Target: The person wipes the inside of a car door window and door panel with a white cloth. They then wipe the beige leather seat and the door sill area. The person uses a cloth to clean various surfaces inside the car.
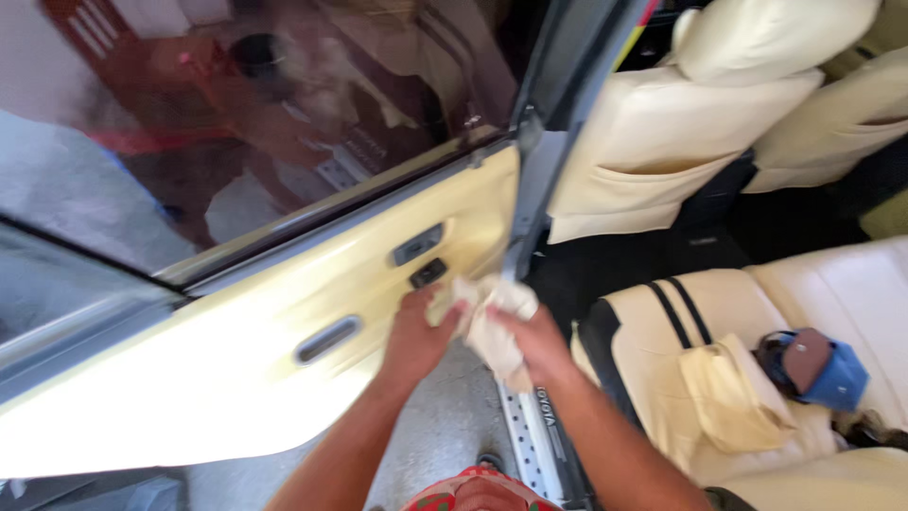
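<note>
Both hands, left hand [419, 331] & right hand [530, 339], clutch cream cloth [487, 317] mid-frame by door panel [236, 369]; loose grip could drop it onto sill plate [530, 440].

Under the cloth [492, 317] I can't see my fingertips; the door [236, 369] beside it is motion-blurred and edge-cropped.

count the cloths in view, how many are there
2. One pale cloth is bunched in both hands, left hand and right hand, against the cream door panel. A yellow cloth lies on the rear seat. Others may be hidden.
</note>
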